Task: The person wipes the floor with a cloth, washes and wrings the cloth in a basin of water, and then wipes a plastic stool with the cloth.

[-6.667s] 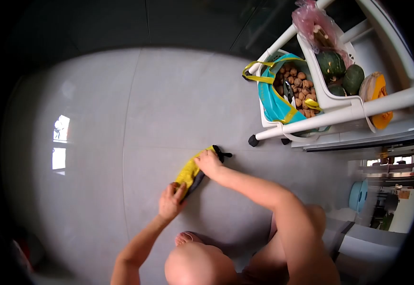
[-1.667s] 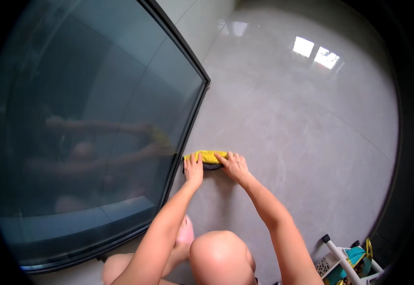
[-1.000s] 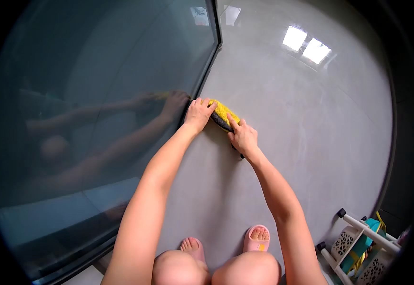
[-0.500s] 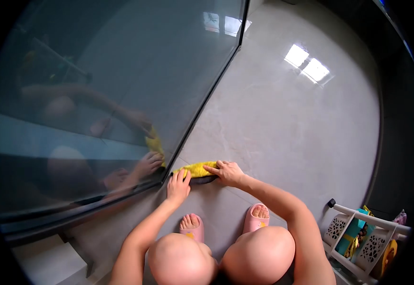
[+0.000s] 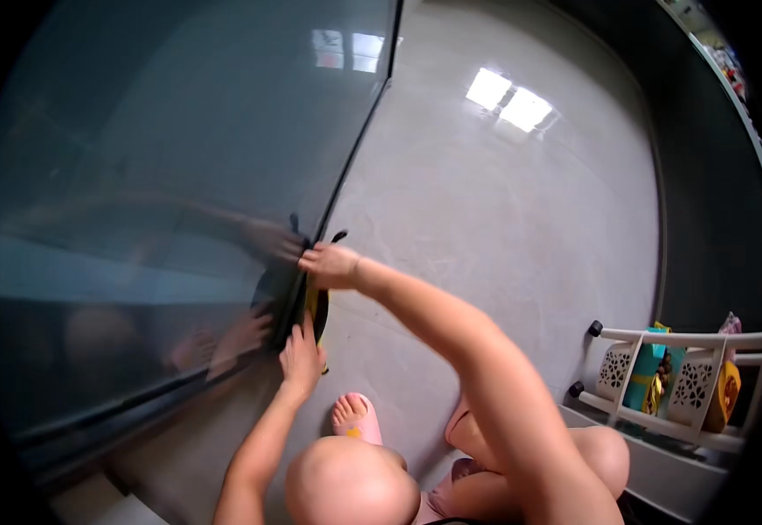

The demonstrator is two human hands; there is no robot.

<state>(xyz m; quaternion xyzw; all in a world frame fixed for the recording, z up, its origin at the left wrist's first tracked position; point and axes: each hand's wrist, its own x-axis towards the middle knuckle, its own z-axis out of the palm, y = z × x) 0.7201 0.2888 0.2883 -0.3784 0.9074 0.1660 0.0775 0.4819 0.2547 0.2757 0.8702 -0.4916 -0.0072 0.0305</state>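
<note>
A yellow and dark grey cloth (image 5: 318, 306) stands on edge along the bottom of the dark glass panel (image 5: 162, 184). My right hand (image 5: 330, 265) grips its far end, where a black loop sticks out, with the fingertips at the panel's edge. The near end of the cloth is under my left hand (image 5: 300, 357), whose fingers press it toward the glass. Both hands and the cloth are mirrored faintly in the panel.
Grey floor (image 5: 503, 227) with window reflections stretches beyond the panel. At the right stands a white wheeled rack (image 5: 626, 405) with a teal bag (image 5: 643, 376) in it. A dark cabinet front (image 5: 705, 175) runs along the far right. Pink slippers (image 5: 365, 427) are below my hands.
The cloth has turned from lying across the floor to lying along the panel's edge. My right hand has moved left and away from me, my left hand slightly left. The view has shifted too.
</note>
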